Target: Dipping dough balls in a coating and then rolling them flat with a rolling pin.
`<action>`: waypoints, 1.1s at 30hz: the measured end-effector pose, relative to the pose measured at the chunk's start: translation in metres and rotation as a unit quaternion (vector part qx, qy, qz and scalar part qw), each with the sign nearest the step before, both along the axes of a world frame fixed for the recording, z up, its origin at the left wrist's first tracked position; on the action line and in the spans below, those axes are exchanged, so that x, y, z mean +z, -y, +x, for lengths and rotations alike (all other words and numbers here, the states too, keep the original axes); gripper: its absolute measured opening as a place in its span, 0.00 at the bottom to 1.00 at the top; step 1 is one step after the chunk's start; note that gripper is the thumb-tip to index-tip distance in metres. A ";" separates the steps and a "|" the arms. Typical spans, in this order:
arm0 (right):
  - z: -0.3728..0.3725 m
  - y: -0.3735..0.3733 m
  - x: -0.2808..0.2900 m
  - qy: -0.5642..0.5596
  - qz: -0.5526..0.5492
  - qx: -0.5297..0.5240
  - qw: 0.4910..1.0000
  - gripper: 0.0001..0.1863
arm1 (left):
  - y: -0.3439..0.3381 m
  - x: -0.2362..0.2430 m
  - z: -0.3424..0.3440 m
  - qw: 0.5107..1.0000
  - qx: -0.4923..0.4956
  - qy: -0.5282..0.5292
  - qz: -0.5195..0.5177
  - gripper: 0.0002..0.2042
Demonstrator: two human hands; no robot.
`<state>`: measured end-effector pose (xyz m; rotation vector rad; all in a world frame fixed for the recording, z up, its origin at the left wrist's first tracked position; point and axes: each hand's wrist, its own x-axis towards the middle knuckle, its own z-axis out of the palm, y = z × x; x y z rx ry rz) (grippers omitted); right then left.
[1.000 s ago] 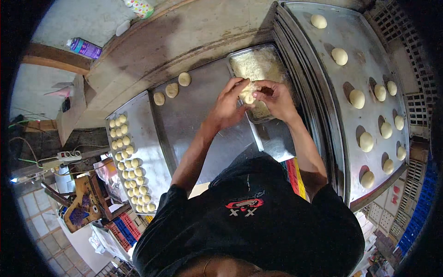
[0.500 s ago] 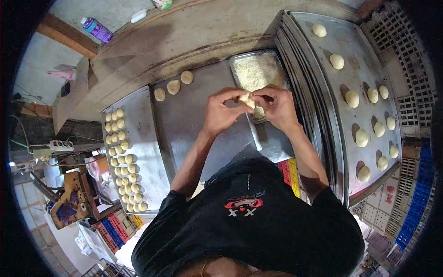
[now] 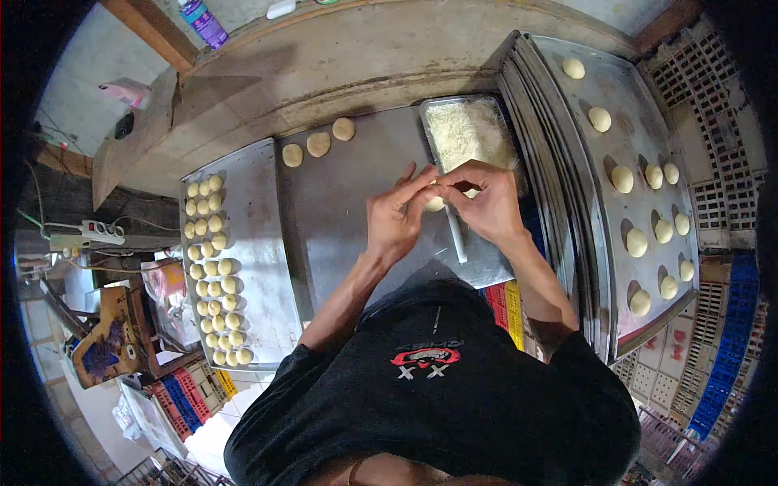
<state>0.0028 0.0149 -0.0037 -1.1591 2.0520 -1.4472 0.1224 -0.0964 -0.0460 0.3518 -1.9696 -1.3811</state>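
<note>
My left hand and my right hand meet fingertip to fingertip, pinching a pale piece of dough that their fingers mostly hide. Just beyond them lies a metal pan of pale shredded or crumbly stuff. A long white bar runs toward me beneath my hands. Three flattened dough rounds, one of them here, rest on the bare metal worktop to the upper left.
On the left, a metal tray carries rows of small dough balls. On the right, stacked trays are topped with larger dough balls. Bottles sit on the ledge behind. A power strip and crates stand at the edges.
My hands have moved lower and drawn closer together over the dough, which shows less between the fingers now. The view has shifted slightly, bringing the pan higher in it.
</note>
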 end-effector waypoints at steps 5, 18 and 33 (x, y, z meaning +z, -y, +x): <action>0.022 0.012 0.007 -0.213 -0.084 0.029 0.973 0.12 | -0.001 0.002 0.018 0.998 0.055 -0.035 -0.015 0.19; 0.076 0.016 0.007 -0.045 0.031 0.033 0.998 0.06 | -0.018 -0.026 0.051 0.849 0.045 -0.202 0.485 0.16; 0.104 0.024 0.016 -0.186 0.005 0.221 0.957 0.09 | 0.016 -0.020 0.098 0.791 -0.124 0.139 0.583 0.22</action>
